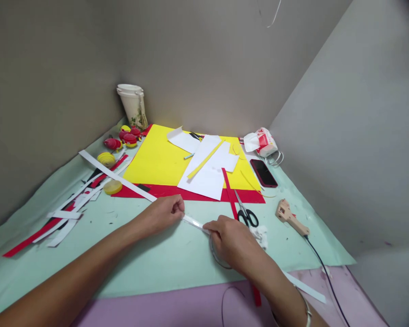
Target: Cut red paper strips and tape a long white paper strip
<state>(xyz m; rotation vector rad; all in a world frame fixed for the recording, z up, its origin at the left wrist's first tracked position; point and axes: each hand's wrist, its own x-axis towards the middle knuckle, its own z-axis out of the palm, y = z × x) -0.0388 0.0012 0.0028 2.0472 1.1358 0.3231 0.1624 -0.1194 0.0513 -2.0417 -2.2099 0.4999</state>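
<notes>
A long white paper strip (pixel 117 176) runs slantwise from the far left down to my hands. My left hand (pixel 162 213) is closed on it, thumb and fingers pinched together. Between the hands the strip shines as if covered with something clear. My right hand (pixel 230 238) pinches the strip's near part, fingers curled. Beneath this hand shows the edge of a thin clear ring (pixel 218 260), mostly hidden; I cannot tell whether it is held. Black-handled scissors (pixel 247 214) lie just beyond the right hand, beside a red paper strip (pixel 229 193).
Yellow sheets (pixel 153 156) and white paper (pixel 204 175) cover the back of the table. Paper scraps (pixel 71 209), coiled yellow discs (pixel 106 159) and red coiled pieces (pixel 113 144) lie left. A glue gun (pixel 291 217), phone (pixel 263 172) and tissue pack (pixel 264 143) are right. A white bucket (pixel 132 104) stands behind.
</notes>
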